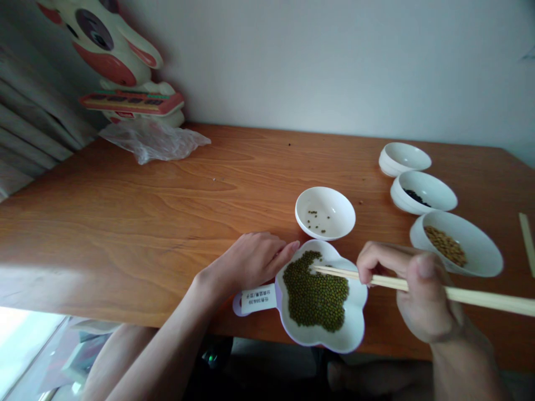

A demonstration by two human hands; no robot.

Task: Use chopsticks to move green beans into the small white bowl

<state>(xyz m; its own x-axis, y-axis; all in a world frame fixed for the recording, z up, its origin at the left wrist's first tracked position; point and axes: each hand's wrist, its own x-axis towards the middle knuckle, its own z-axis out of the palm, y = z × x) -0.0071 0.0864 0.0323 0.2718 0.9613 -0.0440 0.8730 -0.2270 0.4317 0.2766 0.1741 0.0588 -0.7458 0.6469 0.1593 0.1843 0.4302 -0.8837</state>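
A flower-shaped white dish [355,328] with a labelled handle sits near the table's front edge, filled with green mung beans [314,295]. My left hand [254,259] rests flat on the table, fingers loosely together, fingertips touching the dish's left rim. My right hand [412,289] grips a pair of wooden chopsticks [480,298], their tips reaching into the beans at the dish's upper left. Just behind the dish stands a small white bowl [334,207] holding a few green beans.
Three white bowls line up at the right: an empty one [403,157], one with black beans [434,192], one with brown grains [472,242]. A crumpled clear plastic bag [152,139] and a toy figure [121,61] sit at the back left. A wooden stick [527,239] lies far right.
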